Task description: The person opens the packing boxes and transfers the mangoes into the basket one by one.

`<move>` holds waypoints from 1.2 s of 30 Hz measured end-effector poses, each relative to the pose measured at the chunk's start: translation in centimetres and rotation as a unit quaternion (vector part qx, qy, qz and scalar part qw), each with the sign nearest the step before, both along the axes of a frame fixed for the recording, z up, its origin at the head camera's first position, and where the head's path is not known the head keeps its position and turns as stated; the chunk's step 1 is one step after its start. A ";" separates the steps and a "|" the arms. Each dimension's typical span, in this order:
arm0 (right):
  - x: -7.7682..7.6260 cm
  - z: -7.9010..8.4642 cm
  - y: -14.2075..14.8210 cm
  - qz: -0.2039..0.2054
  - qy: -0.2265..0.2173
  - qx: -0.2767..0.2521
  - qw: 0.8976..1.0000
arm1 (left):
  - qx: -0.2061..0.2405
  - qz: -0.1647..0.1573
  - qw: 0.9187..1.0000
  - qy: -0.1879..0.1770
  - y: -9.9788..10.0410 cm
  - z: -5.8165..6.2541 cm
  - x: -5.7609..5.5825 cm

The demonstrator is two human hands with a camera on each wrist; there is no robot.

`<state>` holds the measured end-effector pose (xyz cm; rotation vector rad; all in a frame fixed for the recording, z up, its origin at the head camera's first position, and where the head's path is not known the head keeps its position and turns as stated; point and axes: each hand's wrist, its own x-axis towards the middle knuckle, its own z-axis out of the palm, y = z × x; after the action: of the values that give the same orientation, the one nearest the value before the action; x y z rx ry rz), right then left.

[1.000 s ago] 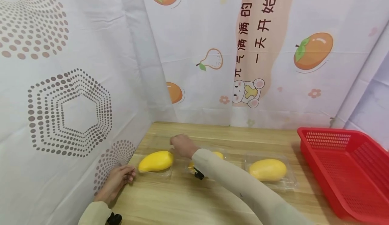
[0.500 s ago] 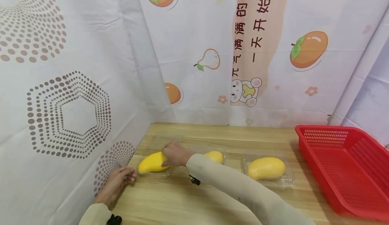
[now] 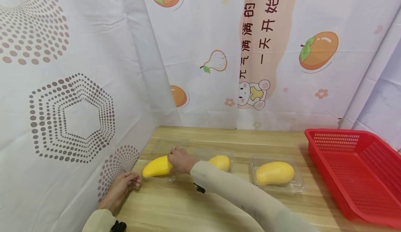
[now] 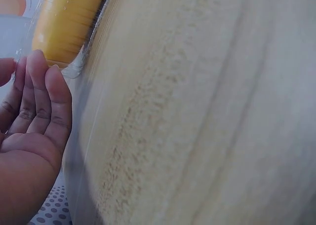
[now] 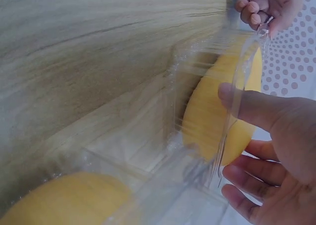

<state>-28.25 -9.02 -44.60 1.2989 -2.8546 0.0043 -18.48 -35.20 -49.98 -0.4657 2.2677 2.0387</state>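
A yellow mango [image 3: 156, 167] lies in a clear plastic box [image 3: 169, 178] at the left of the table. My right hand [image 3: 181, 160] is at the mango's right end. In the right wrist view the thumb [image 5: 242, 102] lies against one side of the mango [image 5: 210, 119] and the fingers [image 5: 254, 178] curl along the other. My left hand [image 3: 123, 186] pinches the left end of the box; in the left wrist view its fingertips [image 4: 35, 62] meet the plastic just below the mango [image 4: 69, 25]. The raised lid [image 3: 170, 144] stands behind the box.
Two more yellow mangoes lie in clear boxes, the middle mango [image 3: 220, 162] partly behind my right sleeve [image 3: 232, 186], the other mango [image 3: 275, 173] to its right. A red plastic basket [image 3: 333, 186] stands at the far right. Printed curtains [image 3: 203, 96] border the wooden table [image 3: 175, 207].
My right hand has come down from behind the box's right end onto the mango and taken hold of its right end. The left hand stays put. The head view has shifted slightly.
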 end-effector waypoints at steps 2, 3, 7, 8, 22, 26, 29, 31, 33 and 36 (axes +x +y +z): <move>0.0 -0.1 -0.1 -0.001 0.002 -0.001 1.000 | 0.001 -0.002 1.000 0.001 0.0 -0.1 0.0; -0.1 -0.1 -0.1 0.000 0.003 -0.001 1.000 | 0.002 -0.002 1.000 0.001 -0.1 -0.1 0.0; -0.2 -0.2 -0.1 0.000 -0.002 -0.004 1.000 | 0.004 -0.006 1.000 0.003 -0.2 -0.2 0.0; -0.3 -0.3 -0.1 0.002 -0.001 -0.003 1.000 | 0.005 -0.006 1.000 0.003 -0.2 -0.3 0.0; -0.4 -0.8 -0.4 -0.002 -0.039 -0.029 0.999 | 0.010 0.001 1.000 0.007 0.0 -0.4 0.0; -0.3 -0.7 -0.6 -0.005 -0.053 -0.032 0.998 | 0.013 -0.002 1.000 0.010 -0.1 -0.5 -0.1; -0.2 -0.6 -0.7 -0.007 -0.056 -0.029 0.998 | 0.015 0.001 1.000 0.010 0.0 -0.5 -0.1; -0.3 -0.6 -0.7 -0.009 -0.051 -0.023 0.998 | 0.014 -0.003 1.000 0.012 0.0 -0.5 -0.1; -0.3 -0.7 -0.8 -0.012 -0.049 -0.019 0.999 | 0.015 -0.003 1.000 0.012 0.0 -0.4 0.0; -0.3 -0.7 -1.0 -0.014 -0.046 -0.011 0.999 | 0.014 -0.004 1.000 0.013 0.0 -0.4 0.0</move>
<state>-28.57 -9.98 -45.26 1.2866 -2.9391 0.0983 -18.49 -35.17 -50.33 -0.4295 2.2480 2.0809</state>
